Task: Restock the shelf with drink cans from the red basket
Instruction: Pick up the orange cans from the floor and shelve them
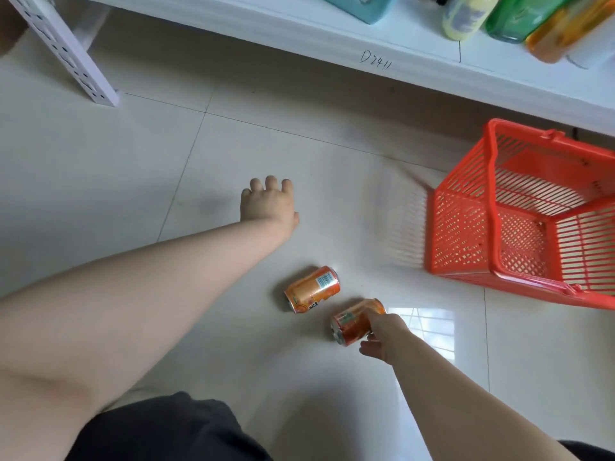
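Observation:
Two orange drink cans lie on their sides on the tiled floor. My right hand (379,334) grips the nearer can (352,322) with fingers and thumb curled round it. The other can (312,289) lies free just to its upper left. My left hand (268,201) reaches out over the floor beyond the cans with fingers loosely bent, holding nothing. The red basket (462,227) stands on the floor at the right, and its inside shows no cans. The white shelf (332,38) runs along the top of the view.
On the shelf at the top right stand a teal pack (362,5), a yellow bottle (466,15), a green bottle (522,18) and an orange bottle (565,34). A white perforated shelf post (66,51) slants at the top left. Dark shorts (159,430) fill the bottom edge.

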